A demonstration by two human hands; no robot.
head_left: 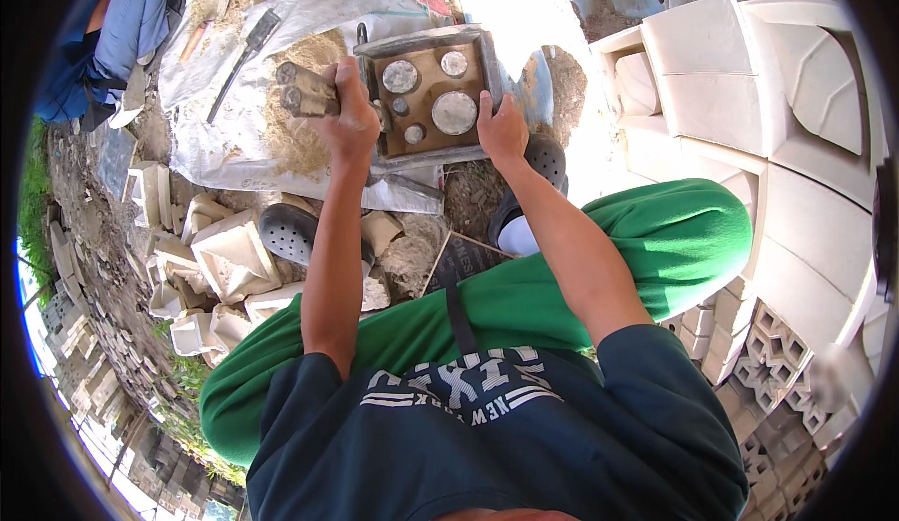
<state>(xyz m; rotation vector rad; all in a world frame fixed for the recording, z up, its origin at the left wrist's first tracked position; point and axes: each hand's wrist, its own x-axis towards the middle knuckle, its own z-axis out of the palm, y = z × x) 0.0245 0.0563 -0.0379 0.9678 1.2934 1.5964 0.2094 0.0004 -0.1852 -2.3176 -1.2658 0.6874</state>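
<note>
A square dark mould frame (426, 44) lies ahead of me, with a tan bed and several round grey pieces (454, 113) of different sizes inside it. My left hand (354, 120) is at its left side, closed around a short, ridged, grey-brown block (305, 90) that sticks out to the left over loose sand (302, 151). Whether this hand also touches the frame is hard to see. My right hand (503, 130) grips the frame's right side near its near corner, thumb at the rim.
A white plastic sheet (201, 151) lies under the sand, with a dark long-handled tool (251, 48) on it. Pale cast blocks (234, 254) are heaped at left. Large cream blocks (707, 62) are stacked at right. A person in blue (131, 25) is at far left.
</note>
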